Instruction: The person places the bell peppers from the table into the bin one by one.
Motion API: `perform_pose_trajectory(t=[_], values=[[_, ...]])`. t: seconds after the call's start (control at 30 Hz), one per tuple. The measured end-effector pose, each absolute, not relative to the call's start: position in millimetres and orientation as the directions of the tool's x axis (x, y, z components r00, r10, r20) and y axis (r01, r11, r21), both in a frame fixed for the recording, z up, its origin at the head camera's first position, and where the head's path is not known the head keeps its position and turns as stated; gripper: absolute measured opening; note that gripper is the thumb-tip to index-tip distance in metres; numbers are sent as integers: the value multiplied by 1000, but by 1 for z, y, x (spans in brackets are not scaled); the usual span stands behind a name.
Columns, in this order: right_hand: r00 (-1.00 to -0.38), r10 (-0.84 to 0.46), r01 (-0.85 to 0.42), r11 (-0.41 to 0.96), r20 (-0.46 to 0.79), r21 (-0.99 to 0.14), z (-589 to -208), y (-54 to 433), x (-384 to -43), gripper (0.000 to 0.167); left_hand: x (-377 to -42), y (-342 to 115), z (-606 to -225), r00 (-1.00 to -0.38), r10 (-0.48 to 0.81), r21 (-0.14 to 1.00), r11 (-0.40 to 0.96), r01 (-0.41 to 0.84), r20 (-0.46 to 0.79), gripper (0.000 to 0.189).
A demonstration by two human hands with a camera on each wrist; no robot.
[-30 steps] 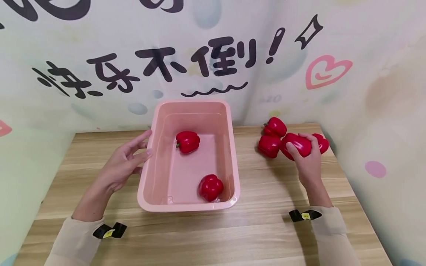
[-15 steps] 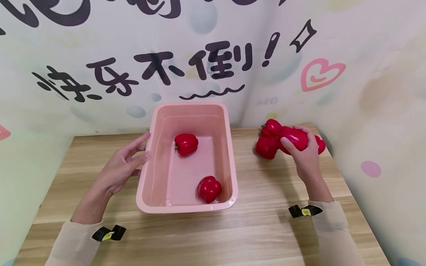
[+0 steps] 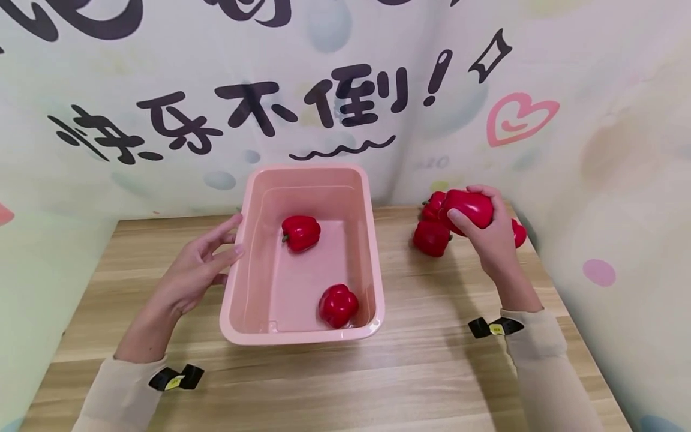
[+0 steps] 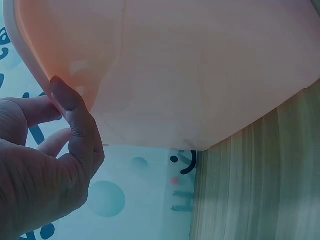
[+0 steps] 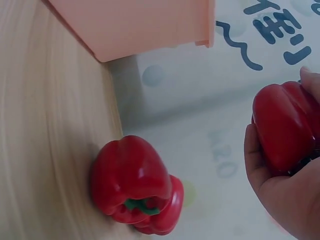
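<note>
- Glossy red bell pepper (image 3: pixel 467 208), smooth and blocky: it is in the right hand (image 3: pixel 498 240), held above the far right part of the table, with thumb and fingers curled round its sides.
- The tabletop (image 3: pixel 426 375) is pale wood-grain board; its far edge runs along a whitish printed cloth backdrop (image 3: pixel 415 36), which also rises at the left and right.
- The backdrop bears large black brush-style characters (image 3: pixel 356 96), a pink outlined heart (image 3: pixel 520 120) at the right, and soft blue and yellow dots.
- A deep pink plastic tub (image 3: pixel 302 339), rectangular with rounded corners, stands at the middle of the table. Inside lie a red pepper with a green stem (image 3: pixel 300 233) toward the far left and a lobed red pepper (image 3: pixel 338 306) in the near right corner.
- The left hand (image 3: pixel 197 270) has its fingers loosely spread, fingertips touching the tub's left rim without wrapping round it.
- On the far right of the table are a dark red pepper (image 3: pixel 430 238), another red pepper (image 3: pixel 433 206) just beyond it, partly covered by the held one, and a third red pepper (image 3: pixel 519 233), mostly hidden behind the right hand.
- Between these peppers and the tub's right wall lies bare wood.
</note>
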State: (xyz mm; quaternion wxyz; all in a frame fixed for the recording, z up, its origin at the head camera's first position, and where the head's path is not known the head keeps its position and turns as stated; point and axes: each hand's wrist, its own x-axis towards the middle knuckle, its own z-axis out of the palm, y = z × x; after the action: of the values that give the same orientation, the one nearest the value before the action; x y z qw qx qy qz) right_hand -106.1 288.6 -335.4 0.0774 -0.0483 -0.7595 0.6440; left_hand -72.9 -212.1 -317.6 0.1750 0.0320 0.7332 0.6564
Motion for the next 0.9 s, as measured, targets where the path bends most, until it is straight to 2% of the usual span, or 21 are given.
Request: perform_pose_trajectory(t=[0.27,0.6,0.9], values=[[-992,122,-20,193,44,-981,-324,281,-111,59,-72,-212,-318,-937,276,974,139,-181,-214,72],[-994,25,-101,249,110,-963,-302,251,-123,62,-71,-213,-318,-941,263,974,135,-184,-214,72],[-991,-8,-132,286,135,-949,-293,234,-127,64,-73,-211,-317,-938,268,973,131,-188,-217,72]])
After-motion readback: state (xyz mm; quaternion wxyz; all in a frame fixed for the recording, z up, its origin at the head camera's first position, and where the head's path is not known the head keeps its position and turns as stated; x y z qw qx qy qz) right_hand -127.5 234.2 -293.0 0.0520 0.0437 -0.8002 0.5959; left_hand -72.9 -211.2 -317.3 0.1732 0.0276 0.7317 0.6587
